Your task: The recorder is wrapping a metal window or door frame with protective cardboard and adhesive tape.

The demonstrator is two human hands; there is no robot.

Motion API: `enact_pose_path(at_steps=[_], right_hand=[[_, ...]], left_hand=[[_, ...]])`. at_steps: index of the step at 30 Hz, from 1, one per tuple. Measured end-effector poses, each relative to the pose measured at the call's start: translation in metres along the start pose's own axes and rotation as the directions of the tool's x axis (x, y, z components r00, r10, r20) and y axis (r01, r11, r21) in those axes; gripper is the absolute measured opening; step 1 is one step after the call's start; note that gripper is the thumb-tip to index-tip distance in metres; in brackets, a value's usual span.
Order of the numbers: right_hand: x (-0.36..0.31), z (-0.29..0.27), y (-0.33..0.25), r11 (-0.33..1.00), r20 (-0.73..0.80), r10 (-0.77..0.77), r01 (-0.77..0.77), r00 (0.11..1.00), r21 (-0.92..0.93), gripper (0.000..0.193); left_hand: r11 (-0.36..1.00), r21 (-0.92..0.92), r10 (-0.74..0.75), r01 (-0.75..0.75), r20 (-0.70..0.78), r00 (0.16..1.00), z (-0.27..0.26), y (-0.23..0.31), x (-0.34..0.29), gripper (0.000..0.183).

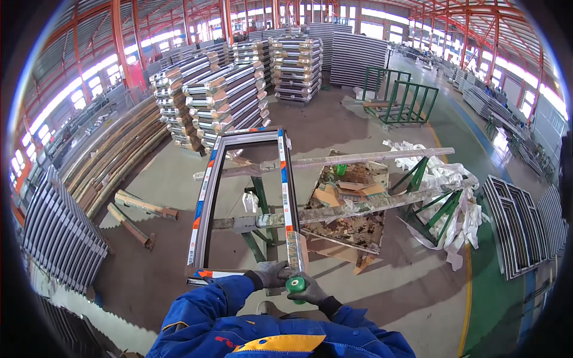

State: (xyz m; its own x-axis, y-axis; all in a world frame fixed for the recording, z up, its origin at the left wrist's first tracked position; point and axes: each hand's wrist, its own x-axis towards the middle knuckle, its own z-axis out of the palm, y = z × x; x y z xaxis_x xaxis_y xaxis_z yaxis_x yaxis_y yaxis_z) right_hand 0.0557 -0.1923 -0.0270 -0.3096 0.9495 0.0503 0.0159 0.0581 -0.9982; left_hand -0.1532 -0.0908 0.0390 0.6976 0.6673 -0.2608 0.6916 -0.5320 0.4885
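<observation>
Wrapping around a green roll [295, 285] with a pale core, your right grip [311, 292], in a grey glove, is clamped on it just off the near edge of the desk. Your left grip [271, 274], gloved alike, is just beside it at the near right corner of the window frame [202, 209]; you cannot tell from here whether its fingers are closed on anything. A mottled strip [296, 250] runs along that corner toward your hands.

The rectangular frame lies across the left end of the desk [382, 204], overhanging its near edge, its smooth profiles dark inside and covered in blue, white and orange film. Your desk is two long, scuffed rails on green metal trestles [444, 218]. Beneath its middle sits a stained, flat-bottomed tray [373, 235] with torn cardboard [358, 190] and another green roll [341, 169]; crumpled white sheeting [430, 161] heaps around its right end.

Past the far edge, on the grey floor [298, 128], stand banded frame stacks [227, 98] and a green tubular cart [412, 101], under red steel beams.
</observation>
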Motion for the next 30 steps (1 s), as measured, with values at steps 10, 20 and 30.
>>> enact_pose_path(at_steps=[10,20,30], right_hand=[[0.011,0.005,-0.002,0.997,0.089,-0.036,0.029,0.995,0.076,0.059],[-0.025,0.012,-0.032,0.858,0.066,0.203,-0.210,0.977,0.468,0.057],[-0.093,0.009,-0.056,0.503,0.143,0.249,-0.254,0.958,0.826,0.073]], left_hand=[[0.994,0.105,0.047,-0.037,-0.093,0.995,0.035,-0.034,0.013,0.064],[0.984,0.170,0.078,-0.051,-0.160,0.984,0.054,-0.053,0.016,0.058],[0.989,0.141,0.051,-0.035,-0.112,0.992,0.041,-0.042,0.022,0.064]])
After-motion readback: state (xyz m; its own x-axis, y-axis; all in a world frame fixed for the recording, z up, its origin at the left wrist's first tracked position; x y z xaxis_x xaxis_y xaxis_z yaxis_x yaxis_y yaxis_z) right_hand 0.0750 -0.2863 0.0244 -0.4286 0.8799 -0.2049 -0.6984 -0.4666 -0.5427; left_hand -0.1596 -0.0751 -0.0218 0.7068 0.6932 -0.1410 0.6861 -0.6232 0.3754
